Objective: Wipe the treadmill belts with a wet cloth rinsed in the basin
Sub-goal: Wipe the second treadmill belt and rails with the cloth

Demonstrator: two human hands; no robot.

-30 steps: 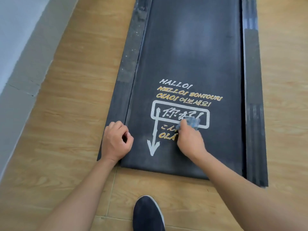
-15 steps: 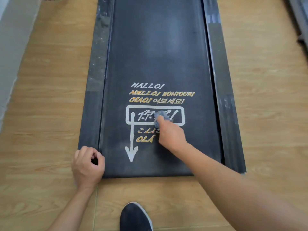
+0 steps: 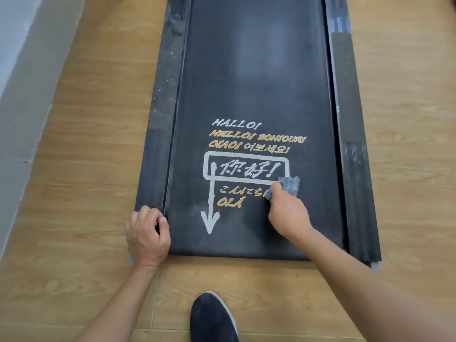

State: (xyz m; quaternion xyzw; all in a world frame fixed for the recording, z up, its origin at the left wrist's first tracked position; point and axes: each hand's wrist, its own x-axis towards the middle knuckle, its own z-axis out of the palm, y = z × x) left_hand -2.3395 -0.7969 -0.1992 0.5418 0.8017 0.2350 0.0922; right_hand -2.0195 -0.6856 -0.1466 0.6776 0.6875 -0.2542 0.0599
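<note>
Two surfaces fill the field: a wood-grain plank floor (image 3: 86, 169) and, lying on it, a matte black treadmill belt (image 3: 259, 70), long and rectangular, faintly dusty and paler in its far half. Ribbed dark side rails flank the belt; the left rail (image 3: 160, 132) is speckled with light grit, the right rail (image 3: 352, 169) shows grooved tread strips. Printed greetings (image 3: 246, 169) in white and orange sit on the near half, with a rounded white box and a downward arrow. Both bare forearms reach forward from the lower edge. The left hand (image 3: 146, 236) is set knuckles-up on the near end of the left rail, its fingers curled into a closed fist with the thumb against the forefinger. The right hand (image 3: 287, 215) extends farther, wrist straight, fingers curled round a bunched blue-grey cloth (image 3: 288, 185) and pressing it onto the belt at the lower right corner of the white box. A dark, soft-textured shoe (image 3: 212, 319) with a pale sole edge stands on the floor between the arms.
</note>
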